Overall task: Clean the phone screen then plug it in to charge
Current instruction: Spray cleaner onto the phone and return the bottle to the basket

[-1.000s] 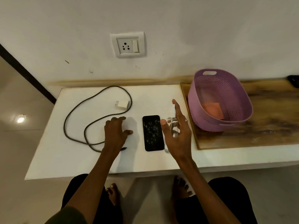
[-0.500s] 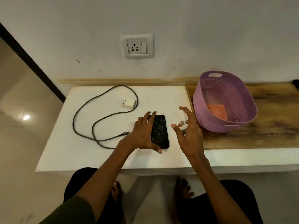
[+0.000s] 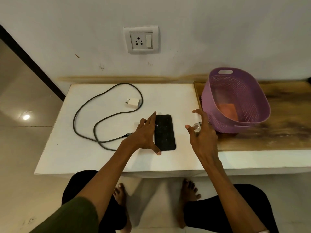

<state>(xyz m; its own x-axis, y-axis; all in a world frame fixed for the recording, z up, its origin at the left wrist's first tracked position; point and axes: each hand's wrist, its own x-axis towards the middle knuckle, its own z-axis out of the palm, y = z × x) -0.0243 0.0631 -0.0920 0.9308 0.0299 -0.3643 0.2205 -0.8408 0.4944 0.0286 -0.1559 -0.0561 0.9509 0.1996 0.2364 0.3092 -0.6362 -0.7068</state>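
A black phone (image 3: 165,133) lies face up on the white table (image 3: 104,158), its screen speckled with marks. My left hand (image 3: 144,133) rests along its left side, index fingertip at the far corner and thumb at the near edge, spanning its length. My right hand (image 3: 202,135) hovers to the right of the phone with fingers spread, holding nothing, just above a small clear bottle (image 3: 197,126) it partly hides. A white charger plug (image 3: 133,102) with a dark cable (image 3: 80,113) lies at the left. The wall socket (image 3: 141,39) is above the table.
A purple perforated basket (image 3: 235,88) with an orange cloth (image 3: 229,111) inside stands on a wooden board (image 3: 277,128) at the right, close to my right hand. The table's left edge drops to a tiled floor. My knees and bare feet are below the front edge.
My left hand moved right from the bare table onto the phone's left side. My right hand shifted slightly right, toward the basket, staying spread.
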